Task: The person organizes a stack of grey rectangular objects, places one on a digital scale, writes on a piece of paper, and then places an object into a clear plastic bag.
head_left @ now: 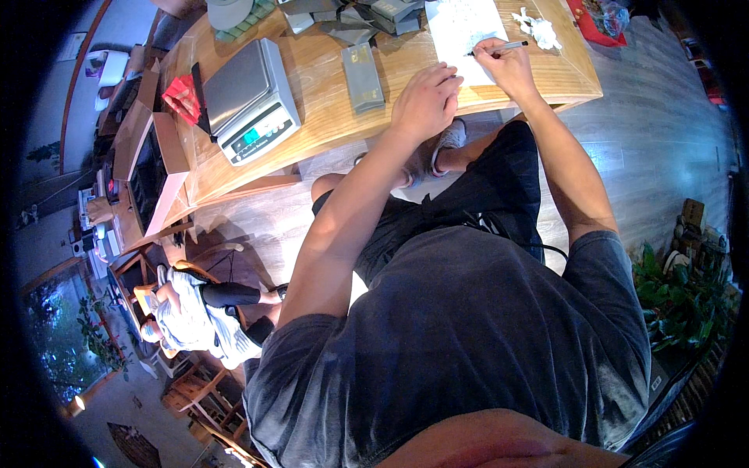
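Observation:
My right hand (503,64) is closed around a pen (511,47), its tip down on a white sheet of paper (466,23) with handwriting on it. Beside the sheet's lower left edge, my left hand (427,101) rests at the table's near edge, fingers loosely curled; whether anything lies under them is hidden. Left of that hand lies a flat grey box (363,76). Farther left stands a digital scale (253,101) with a bare metal pan and a lit display. Several dark grey packets (351,23) are heaped at the back.
Crumpled white tissue (538,30) lies right of the paper. A red packet (182,99) sits left of the scale, near an open cardboard box (160,164). Another person (199,312) sits on a chair at lower left. Green plants (679,304) stand on the right.

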Action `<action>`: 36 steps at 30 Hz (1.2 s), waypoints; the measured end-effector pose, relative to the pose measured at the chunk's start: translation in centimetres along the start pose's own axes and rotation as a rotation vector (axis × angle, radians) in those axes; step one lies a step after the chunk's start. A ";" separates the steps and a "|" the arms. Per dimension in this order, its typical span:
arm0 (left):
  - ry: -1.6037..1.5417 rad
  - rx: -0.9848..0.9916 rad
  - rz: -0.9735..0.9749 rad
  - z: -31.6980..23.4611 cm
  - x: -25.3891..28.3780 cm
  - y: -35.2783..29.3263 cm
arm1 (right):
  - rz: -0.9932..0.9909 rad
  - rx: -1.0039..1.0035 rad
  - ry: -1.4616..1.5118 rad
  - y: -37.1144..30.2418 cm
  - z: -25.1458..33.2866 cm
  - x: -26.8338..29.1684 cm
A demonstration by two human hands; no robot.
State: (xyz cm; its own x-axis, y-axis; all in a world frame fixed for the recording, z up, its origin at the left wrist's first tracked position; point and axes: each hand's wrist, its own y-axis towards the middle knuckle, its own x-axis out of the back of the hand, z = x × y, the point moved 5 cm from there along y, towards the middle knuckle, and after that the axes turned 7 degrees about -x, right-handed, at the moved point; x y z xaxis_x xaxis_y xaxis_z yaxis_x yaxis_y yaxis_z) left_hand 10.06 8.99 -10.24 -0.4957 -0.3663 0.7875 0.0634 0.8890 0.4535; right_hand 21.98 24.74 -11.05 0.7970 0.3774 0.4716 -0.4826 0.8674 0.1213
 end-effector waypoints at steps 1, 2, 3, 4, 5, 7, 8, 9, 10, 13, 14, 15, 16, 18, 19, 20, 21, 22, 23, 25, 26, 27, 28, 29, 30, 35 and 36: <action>-0.002 0.000 -0.001 0.0 0.0 0.0 | 0.004 -0.004 0.008 0.0 -0.2 0.0; -0.004 0.000 -0.002 0.0 -0.1 0.0 | 0.009 -0.007 0.007 0.1 -0.3 0.0; 0.001 -0.009 -0.008 0.0 -0.1 0.0 | 0.014 -0.011 0.006 0.2 -0.5 0.0; 0.007 -0.015 -0.014 0.0 0.0 0.0 | 0.022 -0.014 0.006 0.1 -0.2 0.0; 0.012 -0.022 -0.021 0.0 0.0 0.0 | 0.013 -0.010 -0.011 0.0 0.1 0.0; 0.016 -0.013 -0.022 0.0 0.1 -0.1 | -0.008 -0.003 -0.045 -0.3 0.8 0.4; 0.017 -0.009 -0.023 -0.1 0.1 -0.1 | -0.008 -0.011 -0.037 -0.3 0.7 0.4; 0.014 -0.009 -0.022 -0.1 0.1 0.0 | -0.009 -0.019 -0.029 -0.3 0.7 0.4; 0.011 -0.010 -0.022 -0.2 0.1 0.0 | -0.010 -0.027 -0.021 -0.3 0.6 0.5; 0.000 -0.003 -0.021 0.0 0.0 -0.1 | -0.060 -0.009 -0.015 -0.3 0.4 0.6; -0.003 0.003 -0.022 0.1 0.1 -0.1 | -0.079 -0.012 -0.020 -0.2 0.4 0.6; -0.007 0.004 -0.024 0.1 0.0 -0.1 | -0.098 -0.014 -0.026 -0.2 0.3 0.7; -0.007 0.008 -0.023 0.0 0.1 -0.1 | -0.114 -0.015 -0.026 -0.2 0.4 0.6; -0.018 0.023 -0.033 -0.1 0.6 -0.4 | -0.088 -0.026 -0.036 0.0 0.4 0.7; -0.029 0.028 -0.041 -0.1 0.9 -0.4 | -0.079 -0.031 -0.040 0.1 0.4 0.9; -0.040 0.033 -0.049 -0.1 1.3 -0.5 | -0.093 -0.031 -0.022 0.1 0.1 0.9; 0.073 0.062 -0.109 0.0 2.3 -1.0 | -0.095 -0.017 -0.021 0.2 -0.1 0.8; 0.185 0.083 -0.163 0.1 3.8 -1.6 | -0.105 -0.008 -0.018 0.3 -0.4 0.9; 0.292 0.109 -0.213 -0.1 5.2 -2.4 | -0.109 -0.006 -0.016 0.1 -0.7 0.7; 0.462 0.340 -0.244 0.1 8.1 -3.4 | -0.084 -0.035 -0.040 0.3 -0.9 0.7; 0.548 0.458 -0.261 0.4 9.4 -4.0 | -0.083 -0.035 -0.049 0.3 -0.8 0.6; 0.431 0.464 -0.280 1.5 9.2 -4.9 | -0.082 -0.034 -0.059 0.3 -0.7 0.6; 0.326 0.475 -0.308 3.2 9.0 -6.2 | -0.075 -0.028 -0.102 0.3 0.1 0.5; 0.216 0.478 -0.333 3.9 9.3 -6.7 | -0.078 -0.019 -0.099 0.2 0.4 0.6; 0.188 0.482 -0.335 4.2 9.6 -7.4 | -0.081 -0.009 -0.096 0.1 0.5 0.7; 0.324 0.359 -0.388 3.7 14.5 -8.1 | -0.075 -0.040 -0.020 0.3 -0.7 0.8; 0.425 0.367 -0.459 3.9 16.3 -8.0 | -0.076 -0.040 -0.014 0.3 -0.8 0.7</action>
State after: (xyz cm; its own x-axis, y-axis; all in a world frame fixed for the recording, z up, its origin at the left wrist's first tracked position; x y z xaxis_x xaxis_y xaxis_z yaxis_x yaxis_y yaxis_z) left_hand -1.91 -3.04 -2.66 -0.0182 -0.7338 0.6792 -0.4020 0.6273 0.6670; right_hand 22.74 25.52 -11.38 0.8257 0.3055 0.4742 -0.4054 0.9059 0.1223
